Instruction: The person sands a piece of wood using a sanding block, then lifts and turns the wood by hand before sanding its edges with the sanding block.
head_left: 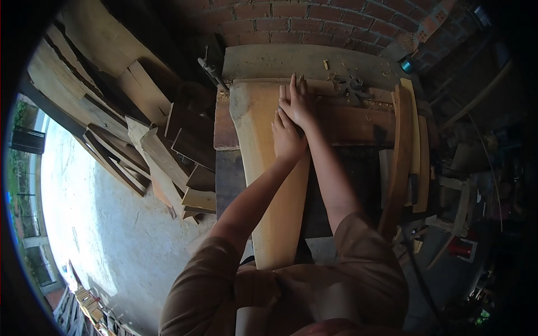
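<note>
A long pale wooden board (pixel 269 207) lies lengthwise in front of me, its near end at my waist and its far end on the workbench. My right hand (pixel 297 103) is over the board's right side near the far end, fingers stretched forward and thumb out to the left. Just nearer to me, my left hand (pixel 287 139) rests on the board with its fingers bent together against the right hand. A small dark spot shows between the hands; whether they hold something there is hidden.
The workbench (pixel 269 60) has wood shavings, a clamp (pixel 210 70) at its left and a dark metal tool (pixel 354 85). Curved wooden strips (pixel 400 151) stand at the right. Planks (pixel 151 157) lean at the left; a brick wall (pixel 291 23) stands behind.
</note>
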Demonstrator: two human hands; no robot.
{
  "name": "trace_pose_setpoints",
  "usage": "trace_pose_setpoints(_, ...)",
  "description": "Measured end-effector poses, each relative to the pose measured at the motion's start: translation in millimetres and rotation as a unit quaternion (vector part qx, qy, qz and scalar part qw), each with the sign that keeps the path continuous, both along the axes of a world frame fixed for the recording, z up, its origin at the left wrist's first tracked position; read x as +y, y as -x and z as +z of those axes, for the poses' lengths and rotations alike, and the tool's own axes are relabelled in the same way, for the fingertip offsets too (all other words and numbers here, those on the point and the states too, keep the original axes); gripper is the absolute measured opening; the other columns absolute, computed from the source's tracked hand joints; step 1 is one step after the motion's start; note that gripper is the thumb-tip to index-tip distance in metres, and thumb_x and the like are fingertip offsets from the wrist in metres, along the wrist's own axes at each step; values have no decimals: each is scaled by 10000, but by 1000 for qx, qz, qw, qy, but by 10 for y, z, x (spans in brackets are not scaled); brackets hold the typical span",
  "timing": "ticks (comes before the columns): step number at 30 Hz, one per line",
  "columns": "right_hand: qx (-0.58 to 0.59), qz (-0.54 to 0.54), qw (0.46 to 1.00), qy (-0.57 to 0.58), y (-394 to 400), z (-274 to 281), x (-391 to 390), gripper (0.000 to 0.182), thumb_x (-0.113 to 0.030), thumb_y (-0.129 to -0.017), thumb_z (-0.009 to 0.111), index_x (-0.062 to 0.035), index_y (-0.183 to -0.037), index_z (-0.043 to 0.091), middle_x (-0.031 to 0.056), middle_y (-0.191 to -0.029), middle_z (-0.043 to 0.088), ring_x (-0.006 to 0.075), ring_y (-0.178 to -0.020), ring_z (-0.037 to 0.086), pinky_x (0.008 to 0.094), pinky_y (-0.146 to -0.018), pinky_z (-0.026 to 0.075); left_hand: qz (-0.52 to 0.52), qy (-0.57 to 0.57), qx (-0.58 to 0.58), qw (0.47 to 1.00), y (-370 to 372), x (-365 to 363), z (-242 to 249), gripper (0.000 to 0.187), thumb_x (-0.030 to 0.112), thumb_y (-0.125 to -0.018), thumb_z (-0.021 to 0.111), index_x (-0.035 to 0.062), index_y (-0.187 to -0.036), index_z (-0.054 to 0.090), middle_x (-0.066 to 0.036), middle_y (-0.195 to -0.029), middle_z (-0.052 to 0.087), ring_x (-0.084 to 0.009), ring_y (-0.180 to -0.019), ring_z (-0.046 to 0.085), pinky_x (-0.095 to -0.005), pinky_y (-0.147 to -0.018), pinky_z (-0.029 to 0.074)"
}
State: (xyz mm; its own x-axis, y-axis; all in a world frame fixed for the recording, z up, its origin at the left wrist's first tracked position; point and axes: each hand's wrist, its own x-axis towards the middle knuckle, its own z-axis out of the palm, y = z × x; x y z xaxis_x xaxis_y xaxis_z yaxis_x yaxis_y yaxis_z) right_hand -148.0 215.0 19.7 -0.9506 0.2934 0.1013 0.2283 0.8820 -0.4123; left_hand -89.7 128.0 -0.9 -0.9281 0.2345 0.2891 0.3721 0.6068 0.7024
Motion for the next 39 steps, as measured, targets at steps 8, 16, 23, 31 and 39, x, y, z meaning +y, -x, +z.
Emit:
trace_pose_setpoints(8,74,-8,995,64,-2293,-232,-1039,815,-375,-748,626,-49,-1368,208,317,-1389,93,474,-1275,162,644,-943,214,-127,-2,-106,986,-2079,-1214,22,982,324,-689,695,-100,-1335,88,-314,-1345,194,-468,-1240,231,-541,-994,237)
trace_pose_setpoints(16,108,7,985,138,-1583,-110,-597,764,-261,-776,611,5,-1356,191,346,-1366,112,521,-1250,160,516,-1016,234,-131,29,-81,988,-1355,-766,175,921,250,-689,684,-87,-1331,116,-317,-1328,221,-452,-1220,273,-456,-969,323)
trace_pose_setpoints(23,152,36,985,69,566,-140,470,826,-326,-749,629,24,-1347,179,347,-1356,155,504,-1254,172,479,-1025,255,-67,-27,-43,997,629,380,156,913,323,-710,663,-121,-1309,137,-353,-1291,260,-466,-1188,315,-442,-979,320)
trace_pose_setpoints(31,59,-101,989,95,-388,-73,-57,896,-521,-760,552,-7,-1371,145,337,-1197,402,396,-963,540,472,-825,430,-46,-70,-81,993,-137,3,198,821,265,-759,631,-63,-1339,150,-305,-1311,274,-440,-1188,330,-429,-960,342)
trace_pose_setpoints(39,22,-102,994,14,-2204,-163,-964,497,-405,-849,481,-203,-1297,411,215,-1149,504,350,-1031,510,605,-925,266,-153,27,-37,987,-1733,-947,-80,771,205,-792,568,-108,-1334,116,-360,-1298,246,-474,-1191,317,-459,-970,328)
